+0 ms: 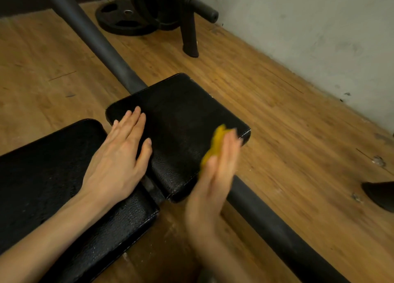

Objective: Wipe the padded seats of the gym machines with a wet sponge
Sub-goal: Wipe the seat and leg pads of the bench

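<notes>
Two black padded seat cushions sit side by side on a dark metal frame. The smaller pad [181, 116] is in the middle of the view, the larger pad [42, 176] at the lower left. My left hand [119, 154] lies flat and open, fingers together, bridging the gap between the two pads. My right hand [215, 171] is blurred at the small pad's right edge and presses a yellow sponge [215, 144] against that edge. Most of the sponge is hidden behind my fingers.
A dark frame tube [102, 45] runs diagonally under the pads across the wooden floor [277, 116]. A weight plate [125, 20] and a plate rack with a black leg [189, 31] stand at the top. A grey wall [319, 26] closes the right side.
</notes>
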A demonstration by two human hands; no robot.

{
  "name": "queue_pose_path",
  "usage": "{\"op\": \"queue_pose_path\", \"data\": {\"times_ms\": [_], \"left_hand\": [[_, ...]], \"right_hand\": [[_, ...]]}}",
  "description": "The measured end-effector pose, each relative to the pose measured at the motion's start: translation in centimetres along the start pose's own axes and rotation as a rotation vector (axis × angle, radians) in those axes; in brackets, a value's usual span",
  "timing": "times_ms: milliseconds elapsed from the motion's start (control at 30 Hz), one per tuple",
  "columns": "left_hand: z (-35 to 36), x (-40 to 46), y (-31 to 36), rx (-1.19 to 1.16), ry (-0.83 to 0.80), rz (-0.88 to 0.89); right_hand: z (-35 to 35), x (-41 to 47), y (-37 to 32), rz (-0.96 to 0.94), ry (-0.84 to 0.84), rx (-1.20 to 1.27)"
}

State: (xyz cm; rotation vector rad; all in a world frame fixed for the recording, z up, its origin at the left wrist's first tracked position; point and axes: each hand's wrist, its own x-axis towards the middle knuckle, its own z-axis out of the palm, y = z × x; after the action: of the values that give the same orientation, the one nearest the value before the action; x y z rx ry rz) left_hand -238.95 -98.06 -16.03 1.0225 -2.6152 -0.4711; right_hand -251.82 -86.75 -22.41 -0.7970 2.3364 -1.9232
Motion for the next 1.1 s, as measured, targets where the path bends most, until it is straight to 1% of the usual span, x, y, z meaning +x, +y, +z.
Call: {"op": "queue_pose_path", "data": {"times_ms": [67,100,200,233,267,300,333,367,433,533,600,733,800,833,900,1000,1067,1100], "left_hand": [[0.0,0.0,0.0,0.002,0.005,-0.002],[-0.1,0.0,0.1,0.0,0.002,-0.002],[-0.2,-0.1,0.2,-0.01,0.002,-0.005],[-0.2,-0.2,0.3,-0.016,0.005,-0.006],[-0.2,-0.2,0.3,-0.02,0.007,-0.004],[-0.2,-0.2,0.2,-0.021,0.009,-0.002],[-0.1,-0.2,0.1,-0.019,0.01,0.001],[-0.1,-0.2,0.0,-0.017,0.009,0.003],[0.0,-0.1,-0.1,-0.012,0.006,0.008],[0.1,-0.1,0.0,-0.006,0.016,0.01],[0.1,-0.1,0.0,-0.004,0.024,0.004],[0.1,0.0,0.2,0.007,0.03,0.005],[0.1,0.0,0.2,0.014,0.031,0.005],[0.1,0.0,0.1,0.016,0.029,0.008],[0.1,-0.1,0.2,0.01,0.034,0.005],[0.1,-0.2,0.2,-0.003,0.031,0.013],[0.1,-0.2,0.1,0.002,0.041,0.018],[0.2,-0.1,0.1,0.001,0.047,0.019]], "right_hand": [[0.3,-2.2,1.2,-0.2,-0.119,-0.122],[0.1,-1.5,1.3,-0.189,-0.13,-0.105],[-2.0,4.8,-0.7,0.017,0.081,-0.016],[-2.9,7.0,-1.2,0.091,0.08,-0.023],[-3.7,9.0,-1.4,0.129,0.002,-0.054],[-4.3,10.2,-1.7,0.13,-0.112,-0.129],[-4.8,10.9,-1.9,0.093,-0.217,-0.239],[-5.0,11.3,-1.9,0.044,-0.284,-0.352],[-4.9,11.6,-2.5,-0.043,-0.347,-0.53],[-2.0,13.1,-3.5,-0.149,-0.378,-0.811],[2.1,14.6,-4.2,-0.151,-0.413,-0.911],[10.8,17.3,-5.6,-0.134,-0.447,-0.852],[12.2,17.7,-6.0,-0.145,-0.454,-0.824],[11.5,17.4,-6.1,-0.149,-0.455,-0.814],[7.9,16.2,-5.6,-0.161,-0.448,-0.856],[-0.6,13.2,-4.2,-0.157,-0.423,-0.926],[-4.5,11.6,-3.8,-0.117,-0.439,-0.858],[-4.9,11.6,-3.5,-0.122,-0.43,-0.839]]}}
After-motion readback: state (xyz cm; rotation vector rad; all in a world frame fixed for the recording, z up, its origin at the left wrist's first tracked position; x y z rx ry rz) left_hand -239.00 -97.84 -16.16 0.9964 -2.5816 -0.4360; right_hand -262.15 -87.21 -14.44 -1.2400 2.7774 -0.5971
